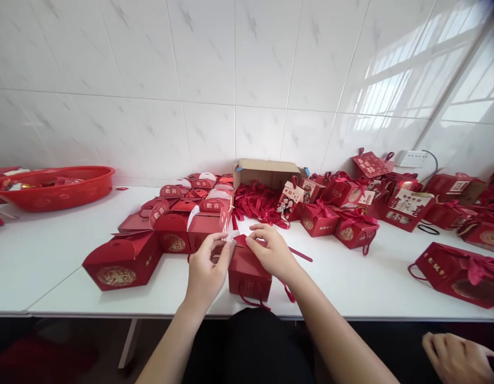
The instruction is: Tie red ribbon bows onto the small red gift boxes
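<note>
A small red gift box stands near the table's front edge with its top flaps raised and a twisted red cord handle hanging down its front. At its left side is my left hand, thumb and fingers closed on a pale flap of the box. My right hand reaches over from the right and pinches the red top flap. Part of the box is hidden behind my fingers. A flat red ribbon lies on the table just beyond my right hand.
Closed red boxes stand grouped at left. Behind are a cardboard carton and a heap of red ribbons. Ribboned boxes crowd the right. A red basin sits far left; another person's hand shows lower right.
</note>
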The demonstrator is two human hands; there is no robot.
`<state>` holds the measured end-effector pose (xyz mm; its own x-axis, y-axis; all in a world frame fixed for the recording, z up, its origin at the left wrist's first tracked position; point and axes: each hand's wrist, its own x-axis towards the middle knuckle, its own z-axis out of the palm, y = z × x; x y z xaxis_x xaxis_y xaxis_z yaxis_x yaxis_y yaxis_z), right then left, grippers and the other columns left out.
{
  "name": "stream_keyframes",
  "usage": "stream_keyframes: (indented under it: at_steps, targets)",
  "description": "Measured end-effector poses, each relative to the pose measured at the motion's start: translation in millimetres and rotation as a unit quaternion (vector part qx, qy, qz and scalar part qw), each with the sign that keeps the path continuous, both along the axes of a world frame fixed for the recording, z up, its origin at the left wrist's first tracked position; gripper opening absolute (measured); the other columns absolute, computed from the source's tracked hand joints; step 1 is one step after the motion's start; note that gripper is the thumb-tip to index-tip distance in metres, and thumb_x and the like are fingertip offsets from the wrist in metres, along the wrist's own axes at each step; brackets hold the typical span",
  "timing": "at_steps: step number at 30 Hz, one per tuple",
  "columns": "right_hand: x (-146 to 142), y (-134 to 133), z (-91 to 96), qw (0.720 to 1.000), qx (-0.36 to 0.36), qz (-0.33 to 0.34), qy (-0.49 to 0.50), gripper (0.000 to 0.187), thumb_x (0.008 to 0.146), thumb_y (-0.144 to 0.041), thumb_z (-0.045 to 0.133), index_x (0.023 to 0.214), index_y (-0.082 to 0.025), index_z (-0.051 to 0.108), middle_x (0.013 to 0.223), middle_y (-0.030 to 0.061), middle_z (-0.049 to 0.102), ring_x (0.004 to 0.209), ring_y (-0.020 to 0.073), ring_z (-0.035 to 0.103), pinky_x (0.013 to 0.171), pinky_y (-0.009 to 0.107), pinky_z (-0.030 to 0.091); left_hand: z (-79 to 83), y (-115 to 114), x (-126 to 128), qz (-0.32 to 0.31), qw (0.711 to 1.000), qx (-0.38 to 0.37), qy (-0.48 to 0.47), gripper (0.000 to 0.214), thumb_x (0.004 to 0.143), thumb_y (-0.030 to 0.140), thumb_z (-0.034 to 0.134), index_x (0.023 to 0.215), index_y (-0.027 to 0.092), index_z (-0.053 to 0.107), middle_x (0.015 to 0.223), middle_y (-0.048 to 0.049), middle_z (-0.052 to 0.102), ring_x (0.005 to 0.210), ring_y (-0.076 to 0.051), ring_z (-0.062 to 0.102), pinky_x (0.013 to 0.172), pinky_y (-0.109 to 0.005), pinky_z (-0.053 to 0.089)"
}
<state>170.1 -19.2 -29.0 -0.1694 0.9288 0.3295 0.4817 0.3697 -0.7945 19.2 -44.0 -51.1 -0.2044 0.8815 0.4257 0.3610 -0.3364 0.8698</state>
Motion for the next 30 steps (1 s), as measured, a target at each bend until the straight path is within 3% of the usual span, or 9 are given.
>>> stream_keyframes:
  at_steps: [10,13,18,24,27,30]
  targets:
    - [-3,1,-0.1,0.999,-0.004,-0.001,-0.050,0.021,0.082,-0.029,0.053,0.071,-0.021,0.069,0.114,0.0055,0.062,0.111,0.0234,0.053,0.098,0.039,0.034,-4.0,-14,5,-0.004,1.000,0.001,0.006,0.028,0.081,0.039,0.057,0.101,0.019,0.057,0.090,-0.0059,0.067,0.082,-0.018,0.066,0.064,-0.025,0.052]
    - [-3,0,1.9,0.998,0.001,0.009,-0.055,0.021,0.082,-0.029,0.054,0.070,-0.021,0.069,0.112,0.0052,0.063,0.108,0.0231,0.054,0.097,0.040,0.035,-5.1,-11,5,-0.009,0.999,0.000,-0.036,0.031,0.080,0.043,0.057,0.100,0.019,0.056,0.089,-0.0049,0.065,0.079,-0.018,0.063,0.060,-0.025,0.050]
    - [-4,0,4.0,0.997,0.006,0.011,-0.074,0.021,0.081,-0.026,0.054,0.067,-0.021,0.069,0.109,0.0061,0.065,0.102,0.0236,0.057,0.094,0.042,0.037,0.9,10,2,-0.076,0.986,-0.078,-0.129,0.031,0.075,0.050,0.057,0.076,0.019,0.056,0.073,-0.0005,0.055,0.066,-0.015,0.054,0.048,-0.021,0.041]
    - [-2,5,2.1,0.996,0.019,0.013,-0.086,0.019,0.079,-0.025,0.055,0.067,-0.020,0.068,0.103,0.0070,0.066,0.102,0.0232,0.057,0.093,0.040,0.039,4.9,23,0,-0.168,0.966,-0.112,-0.163,0.027,0.071,0.042,0.061,0.065,0.018,0.052,0.064,0.0023,0.048,0.058,-0.011,0.047,0.054,-0.022,0.040]
    - [1,4,3.9,0.999,0.008,0.019,-0.049,0.019,0.080,-0.029,0.055,0.068,-0.019,0.067,0.104,0.0087,0.064,0.102,0.0228,0.057,0.090,0.038,0.042,-2.1,22,-8,-0.153,0.977,-0.109,-0.105,0.027,0.075,0.044,0.056,0.065,0.019,0.051,0.063,0.0016,0.050,0.059,-0.013,0.049,0.056,-0.023,0.040]
    - [11,-3,8.9,0.998,0.059,-0.008,-0.009,0.018,0.081,-0.033,0.055,0.079,-0.020,0.066,0.106,0.0092,0.062,0.105,0.0235,0.055,0.091,0.039,0.041,-14.9,14,-26,-0.027,0.991,-0.077,0.104,0.024,0.078,0.040,0.052,0.064,0.020,0.050,0.064,-0.0003,0.054,0.061,-0.016,0.052,0.057,-0.025,0.037]
